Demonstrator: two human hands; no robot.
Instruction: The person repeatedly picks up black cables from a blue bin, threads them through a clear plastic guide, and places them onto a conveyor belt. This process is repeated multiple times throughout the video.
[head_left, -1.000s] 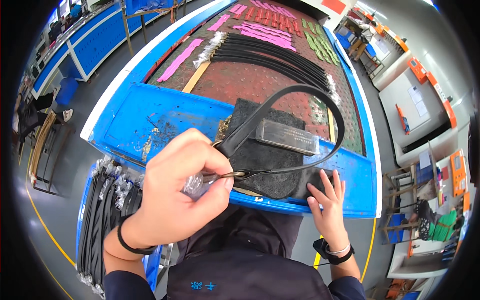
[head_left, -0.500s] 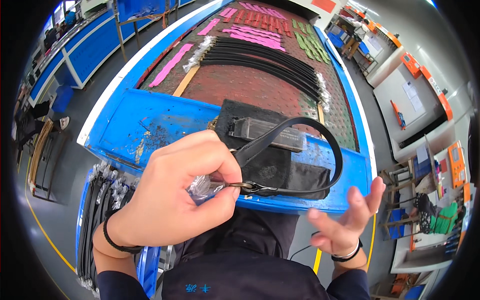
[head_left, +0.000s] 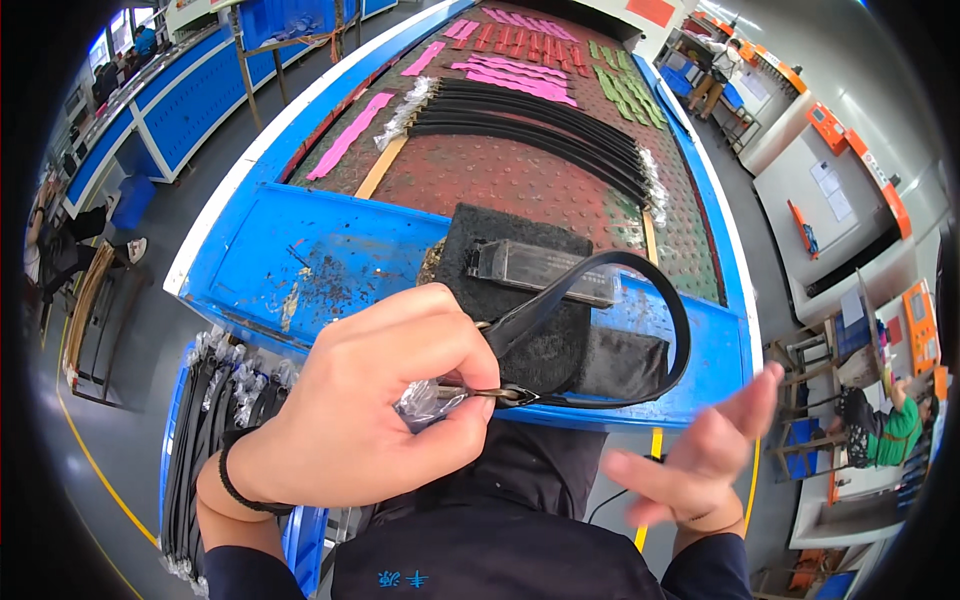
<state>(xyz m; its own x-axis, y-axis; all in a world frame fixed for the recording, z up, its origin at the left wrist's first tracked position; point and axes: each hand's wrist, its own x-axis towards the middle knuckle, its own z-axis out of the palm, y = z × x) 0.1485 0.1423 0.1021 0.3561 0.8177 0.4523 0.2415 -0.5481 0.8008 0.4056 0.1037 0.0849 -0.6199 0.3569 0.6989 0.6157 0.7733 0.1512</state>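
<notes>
My left hand (head_left: 390, 380) is closed, pinching the metal clasp end of a black strap (head_left: 683, 320) between thumb and forefinger. The strap bends in a loop out to the right, and its two ends meet near my fingers. Crumpled clear plastic wrap (head_left: 422, 404) shows under the left palm; part of it is hidden. My right hand (head_left: 700, 455) is held apart from the strap with fingers spread, slightly smeared by motion. Beneath the loop lies a black fabric-covered block (head_left: 475, 225) with a dark narrow box (head_left: 545, 272) on top.
Black straps (head_left: 540, 125) with plastic-wrapped ends lie in a row on the dark red bed (head_left: 480, 180), beyond the blue table edge (head_left: 240, 240). Pink strips (head_left: 350, 135) and green strips lie around them. More straps (head_left: 200, 450) hang at lower left. Other people work at right.
The view has shifted slightly. My right hand has turned a little with fingers still spread. The left hand keeps its pinch on the strap's end. At right, a person in green has straightened up.
</notes>
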